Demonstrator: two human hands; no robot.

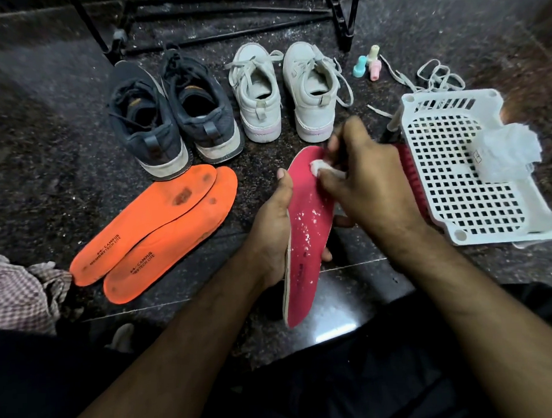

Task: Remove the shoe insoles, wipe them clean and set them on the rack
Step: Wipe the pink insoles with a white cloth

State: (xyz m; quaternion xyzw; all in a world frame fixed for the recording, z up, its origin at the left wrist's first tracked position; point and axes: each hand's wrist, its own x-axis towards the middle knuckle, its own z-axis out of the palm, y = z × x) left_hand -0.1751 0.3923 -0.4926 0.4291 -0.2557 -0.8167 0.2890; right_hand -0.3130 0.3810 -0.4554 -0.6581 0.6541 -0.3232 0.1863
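A pink insole [304,239], flecked with white bits, is held tilted above the floor. My left hand [273,227] grips it along its left edge and underside. My right hand [361,180] pinches a small white wad of tissue [318,169] and presses it on the insole's upper part. Two orange insoles [156,231] lie side by side on the dark floor to the left. Behind them stand a pair of dark blue sneakers [171,118] and a pair of white sneakers [283,93]. The black metal rack [230,19] stands at the back.
A white perforated plastic basket [467,177] with crumpled tissue [510,150] lies at the right, a red item partly under it. Small pastel bottles [369,63] and loose white laces [432,75] lie behind it. A checked cloth [24,292] lies at the left.
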